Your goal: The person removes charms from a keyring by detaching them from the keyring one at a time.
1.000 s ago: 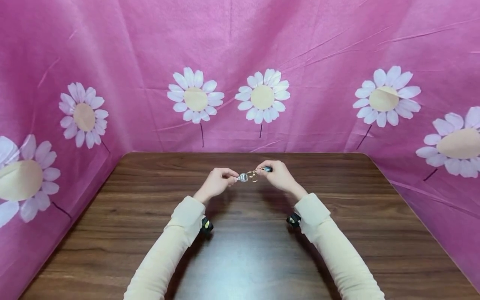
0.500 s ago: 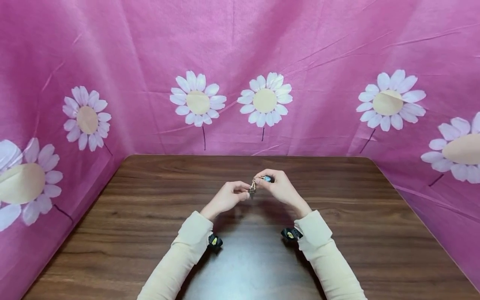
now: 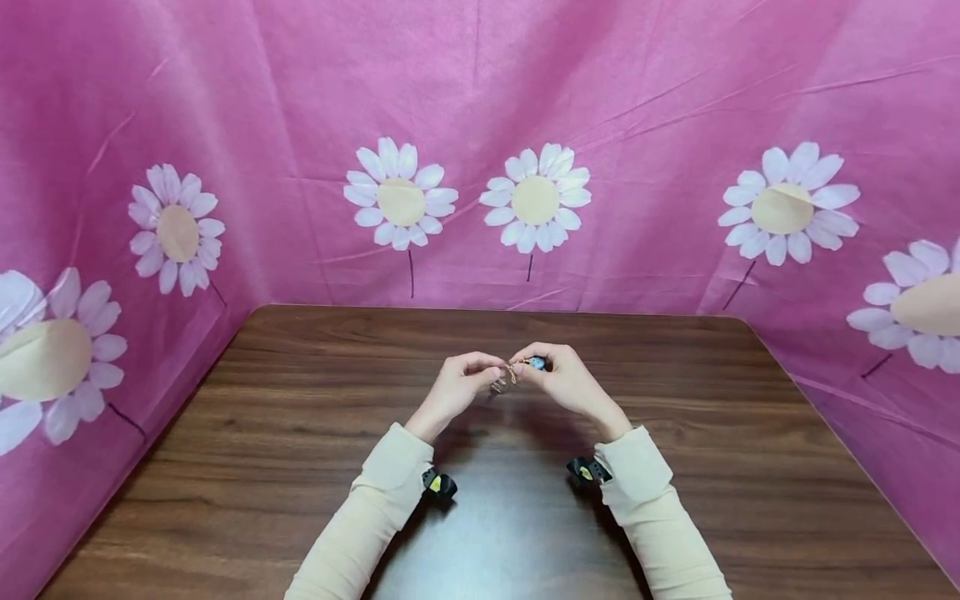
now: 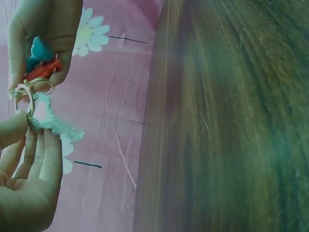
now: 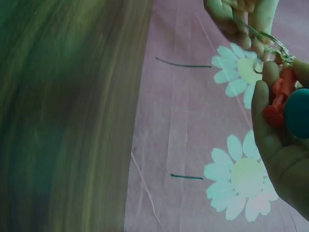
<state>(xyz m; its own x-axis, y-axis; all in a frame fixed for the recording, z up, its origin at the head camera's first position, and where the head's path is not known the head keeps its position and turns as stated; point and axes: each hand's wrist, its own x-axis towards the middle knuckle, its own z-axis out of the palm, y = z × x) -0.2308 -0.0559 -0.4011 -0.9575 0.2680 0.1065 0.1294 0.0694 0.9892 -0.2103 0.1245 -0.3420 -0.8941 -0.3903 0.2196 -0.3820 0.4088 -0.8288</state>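
Note:
Between the two hands is a keychain with gold-coloured rings (image 4: 33, 100) and links. My left hand (image 3: 452, 387) pinches the gold part between thumb and fingertips. A pale, see-through charm (image 4: 65, 129) hangs by the left fingers in the left wrist view. The thumb and index finger of my right hand (image 3: 567, 382) pinch the other end of the gold links (image 5: 279, 52). A blue charm (image 5: 298, 113) and a red charm (image 5: 277, 104) lie against the right hand's fingers and palm. Both hands are raised over the table, their fingertips almost meeting.
A brown wood-grain table (image 3: 300, 450) lies beneath the hands. Pink cloth (image 3: 465, 75) printed with white daisies (image 3: 536, 200) hangs around its back and sides. Each wrist carries a small black camera (image 3: 438, 483) below a cream sleeve.
My left hand has moved right and slightly nearer the body, closing the gap to the right hand. Its grip has shifted from the pale charm to the gold part. The right hand has dropped slightly.

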